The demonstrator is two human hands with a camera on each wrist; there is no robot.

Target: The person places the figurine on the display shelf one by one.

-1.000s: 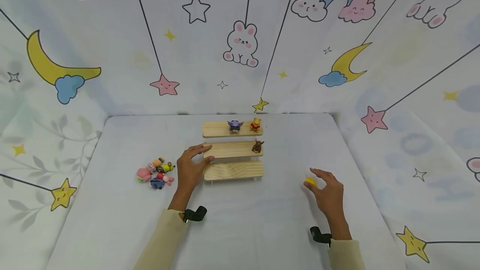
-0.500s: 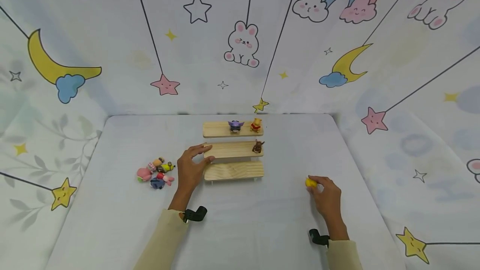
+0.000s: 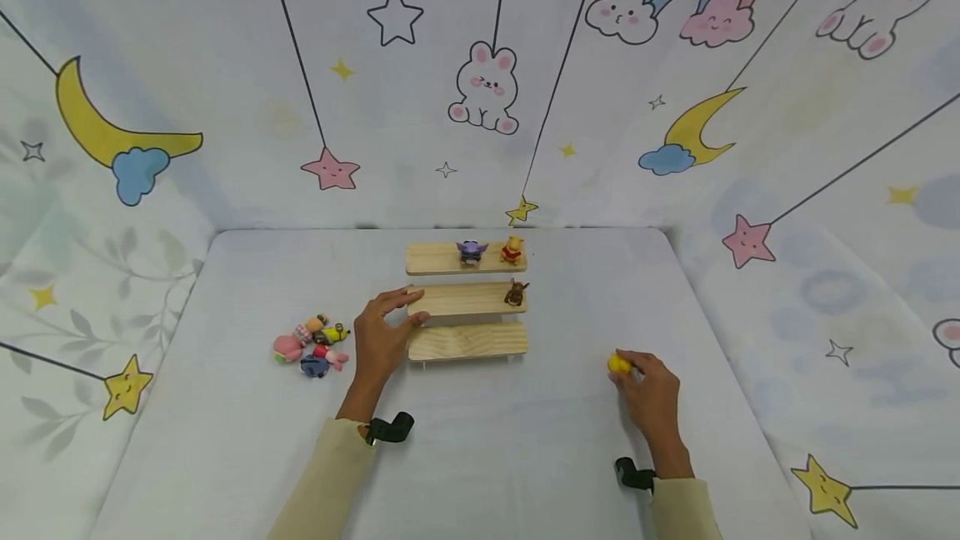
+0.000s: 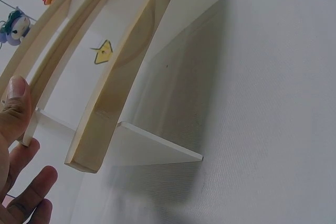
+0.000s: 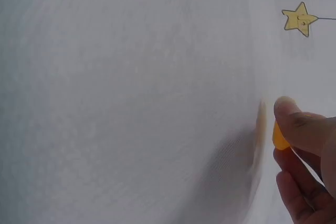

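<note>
Behind and to both sides, a pale backdrop (image 3: 427,123) printed with moons, stars, rabbits and a rainbow. Below it, a table (image 3: 480,448) covered in white. Toward the far side, a wooden shelf (image 3: 468,342) of three boards, one behind another, on white supports (image 4: 152,148). In from the near edge, two beige sleeves (image 3: 326,477). At the shelf's left end, the left hand (image 3: 381,340) — thumb on top of the middle board (image 3: 461,299), a finger below, pinching it. Well apart, right of the shelf, the right hand (image 3: 651,390), closed in a pinch. Left of the left hand, a cluster of small toys (image 3: 322,353), mostly pink, blue and yellow. On the back board (image 3: 431,258), toward its right end, a purple figure (image 3: 471,253) beside a yellow bear (image 3: 512,251); on the middle board's right end, a brown figure (image 3: 514,292). Smallest in sight, a yellow toy (image 3: 618,363) — gripped between right thumb and fingers, partly hidden; contact with the table impossible to tell.
</note>
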